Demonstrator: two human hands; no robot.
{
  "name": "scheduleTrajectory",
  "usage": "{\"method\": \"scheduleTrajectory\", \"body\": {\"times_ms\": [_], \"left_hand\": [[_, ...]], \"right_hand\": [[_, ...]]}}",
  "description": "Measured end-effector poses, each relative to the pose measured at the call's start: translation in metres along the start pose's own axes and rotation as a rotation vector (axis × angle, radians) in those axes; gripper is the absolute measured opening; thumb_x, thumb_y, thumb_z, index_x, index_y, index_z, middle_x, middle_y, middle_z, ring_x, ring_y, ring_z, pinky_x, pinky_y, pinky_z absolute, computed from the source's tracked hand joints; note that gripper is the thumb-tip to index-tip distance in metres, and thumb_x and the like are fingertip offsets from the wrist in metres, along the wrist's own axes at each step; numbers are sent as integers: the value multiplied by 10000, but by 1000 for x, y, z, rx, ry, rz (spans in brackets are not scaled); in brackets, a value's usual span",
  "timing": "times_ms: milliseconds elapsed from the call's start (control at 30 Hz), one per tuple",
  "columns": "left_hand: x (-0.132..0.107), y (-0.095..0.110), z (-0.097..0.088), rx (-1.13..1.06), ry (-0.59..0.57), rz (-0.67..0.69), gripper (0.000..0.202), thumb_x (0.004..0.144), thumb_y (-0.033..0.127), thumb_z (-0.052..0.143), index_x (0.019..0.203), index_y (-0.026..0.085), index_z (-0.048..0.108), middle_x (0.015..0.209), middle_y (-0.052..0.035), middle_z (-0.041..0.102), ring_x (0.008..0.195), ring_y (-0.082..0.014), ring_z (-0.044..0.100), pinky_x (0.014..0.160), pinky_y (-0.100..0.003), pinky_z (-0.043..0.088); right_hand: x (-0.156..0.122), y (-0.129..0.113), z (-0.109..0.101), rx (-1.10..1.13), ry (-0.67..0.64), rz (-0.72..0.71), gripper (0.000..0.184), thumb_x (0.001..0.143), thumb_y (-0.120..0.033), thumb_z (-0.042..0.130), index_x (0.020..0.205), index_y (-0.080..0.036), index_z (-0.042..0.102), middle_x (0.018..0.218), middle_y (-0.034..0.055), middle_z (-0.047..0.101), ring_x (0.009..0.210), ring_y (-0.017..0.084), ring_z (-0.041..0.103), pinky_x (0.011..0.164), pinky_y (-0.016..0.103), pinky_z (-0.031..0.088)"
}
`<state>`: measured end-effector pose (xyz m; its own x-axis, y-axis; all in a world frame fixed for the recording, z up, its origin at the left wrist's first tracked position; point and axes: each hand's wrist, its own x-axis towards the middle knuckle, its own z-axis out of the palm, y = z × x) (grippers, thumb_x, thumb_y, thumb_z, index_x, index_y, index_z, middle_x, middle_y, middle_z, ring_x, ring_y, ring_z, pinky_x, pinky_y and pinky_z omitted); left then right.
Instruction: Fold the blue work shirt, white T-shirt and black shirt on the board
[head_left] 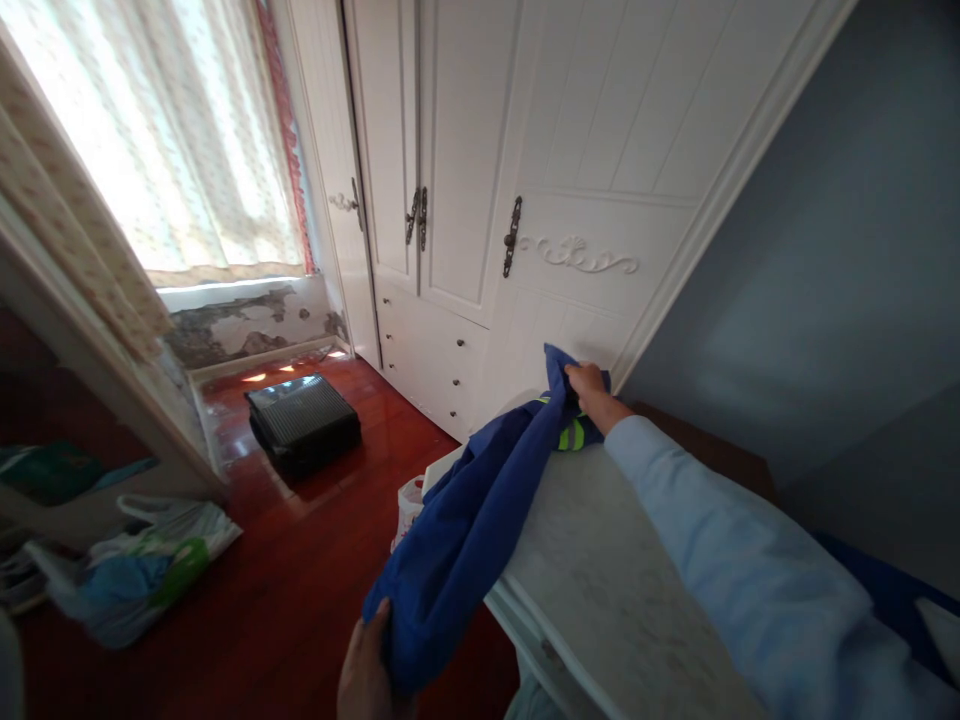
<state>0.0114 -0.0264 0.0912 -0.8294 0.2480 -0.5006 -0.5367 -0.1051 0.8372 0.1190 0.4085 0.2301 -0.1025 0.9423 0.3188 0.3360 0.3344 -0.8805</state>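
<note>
A blue work garment (480, 510) with yellow-green reflective bands stretches diagonally between my two hands. Its far part rests on a grey-white cabinet top (600, 560), while the near end hangs past the cabinet's edge. My right hand (589, 388) is closed on the cloth near the bands, the arm reaching out in a light blue sleeve. Low in the view, my left hand (367, 665) grips the near end, thumb on top; its other fingers are hidden behind the fabric. Which piece of clothing this is cannot be made out for certain.
White wardrobe doors and drawers (465, 200) stand ahead. On the red floor (300, 590) lies a black suitcase (304, 420) by the curtained window (172, 140). A filled plastic bag (142, 570) sits at left, another white bag (407, 505) beside the cabinet. A blue-grey wall (825, 280) bounds the right.
</note>
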Motion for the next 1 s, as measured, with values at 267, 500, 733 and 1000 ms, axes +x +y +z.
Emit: {"method": "scheduleTrajectory", "body": {"times_ms": [267,500,733,1000], "left_hand": [[-15,20,7,447,143,753,868,639,489,813,1370,190,453,1481,-177,411,1424,-395,348,1150,-595,314],[-27,11,55,1106,-258,950,1131,685,498,781,1568,169,155,1589,-231,302,1504,-437,120,1140,-718,97],[-18,29,57,1244,-449,593,706,857,264,542,1532,197,346,1301,-158,645,1122,-305,651,926,-419,473],[-21,44,56,1292,-345,624,331,959,336,376,973,220,685,1012,-98,691,913,-269,671,749,-355,472]], "right_hand": [[-56,19,5,-493,2,14,644,728,-292,683,1318,-106,506,1484,239,428,1415,368,341,1160,485,261],[-28,14,-1,-714,-142,445,1162,687,-764,654,1517,-53,260,1609,325,61,1464,487,173,1141,574,252],[-32,29,32,-868,-341,220,772,769,-489,681,1427,-154,456,1526,243,359,1411,408,346,1073,594,348],[-35,25,38,-877,-365,86,369,816,-323,619,1167,-232,683,1294,143,644,1246,368,542,1014,523,397]]}}
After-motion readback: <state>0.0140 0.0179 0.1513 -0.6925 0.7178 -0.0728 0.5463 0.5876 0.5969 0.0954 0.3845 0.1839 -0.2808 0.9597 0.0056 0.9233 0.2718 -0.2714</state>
